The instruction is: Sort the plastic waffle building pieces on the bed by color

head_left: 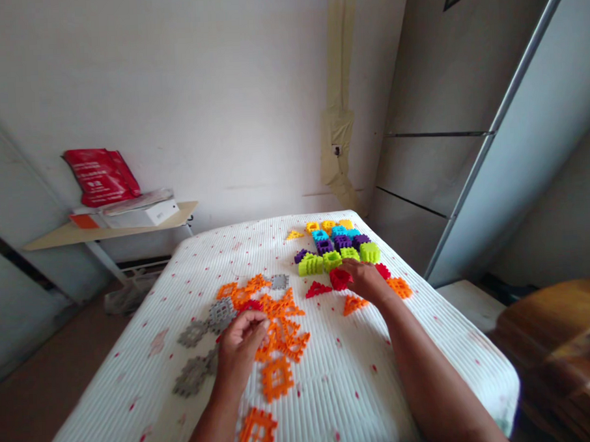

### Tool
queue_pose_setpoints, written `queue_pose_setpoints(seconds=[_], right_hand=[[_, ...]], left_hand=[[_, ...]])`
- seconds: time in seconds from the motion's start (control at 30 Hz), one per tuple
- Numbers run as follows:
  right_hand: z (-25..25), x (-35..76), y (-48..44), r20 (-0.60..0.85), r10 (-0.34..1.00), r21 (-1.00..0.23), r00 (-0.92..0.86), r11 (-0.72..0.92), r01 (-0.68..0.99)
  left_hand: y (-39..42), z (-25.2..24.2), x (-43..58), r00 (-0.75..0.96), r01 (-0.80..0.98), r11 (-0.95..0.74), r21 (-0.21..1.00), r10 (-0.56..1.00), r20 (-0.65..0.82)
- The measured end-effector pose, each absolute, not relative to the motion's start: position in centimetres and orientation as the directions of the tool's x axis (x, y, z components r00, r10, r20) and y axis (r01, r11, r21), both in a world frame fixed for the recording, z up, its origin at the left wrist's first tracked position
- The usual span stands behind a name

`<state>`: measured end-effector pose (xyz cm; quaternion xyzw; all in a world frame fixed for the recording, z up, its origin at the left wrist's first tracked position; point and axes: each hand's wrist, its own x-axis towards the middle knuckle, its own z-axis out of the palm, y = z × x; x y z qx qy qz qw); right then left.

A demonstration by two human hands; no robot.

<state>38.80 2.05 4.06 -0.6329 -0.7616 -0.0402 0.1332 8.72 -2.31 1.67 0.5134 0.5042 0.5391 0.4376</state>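
Note:
My left hand (241,340) hovers over the pile with its fingers curled together. Red plastic shows just beyond its fingers, but what they pinch, if anything, is hidden. Around it lie loose orange interlocking pieces (277,377) and grey interlocking pieces (192,333). Across the table my right hand (366,280) has its fingers bent down on a red building block (339,279), at the near end of the coloured rows. A red triangular piece (318,289) and an orange triangular piece (354,304) lie close to that hand.
Green blocks (310,264), purple blocks (342,242), blue blocks (320,236) and yellow blocks (312,227) stand in rows at the back right. The quilted white cover (341,388) spreads over the table. A side table (56,239) with a red bag (100,177) stands at left.

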Motion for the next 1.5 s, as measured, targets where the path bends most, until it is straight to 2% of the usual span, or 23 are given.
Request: queue_pose_setpoints(seconds=[0.77, 1.0, 1.17, 1.33, 1.43, 1.5], right_hand=[[3.8, 38.8, 2.1, 0.217, 0.962, -0.139, -0.164, 0.197, 0.971], [3.8, 38.8, 2.1, 0.217, 0.961, -0.131, -0.173, 0.204, 0.97], [3.8, 38.8, 2.1, 0.221, 0.958, -0.122, -0.185, 0.215, 0.969], [3.7, 38.9, 2.0, 0.241, 0.952, -0.098, -0.187, 0.215, 0.972], [3.5, 39.1, 2.1, 0.313, 0.927, -0.089, -0.207, 0.246, 0.965], [3.3, 39.1, 2.2, 0.421, 0.878, -0.073, -0.227, 0.282, 0.957]], left_hand=[[-2.1, 1.1, 8.3, -0.083, 0.093, -0.116, 0.989, 0.989, 0.124], [-1.8, 0.6, 7.9, -0.132, 0.133, -0.145, 0.98, 0.978, 0.162], [-1.7, 0.6, 7.5, -0.2, 0.213, -0.198, 0.957, 0.95, 0.241], [-0.9, 0.8, 5.0, -0.378, 0.345, -0.247, 0.905, 0.847, 0.375], [-0.1, 0.8, 2.6, -0.472, 0.468, -0.193, 0.862, 0.77, 0.429], [0.6, 0.6, 1.1, -0.494, 0.573, -0.124, 0.81, 0.737, 0.462]])
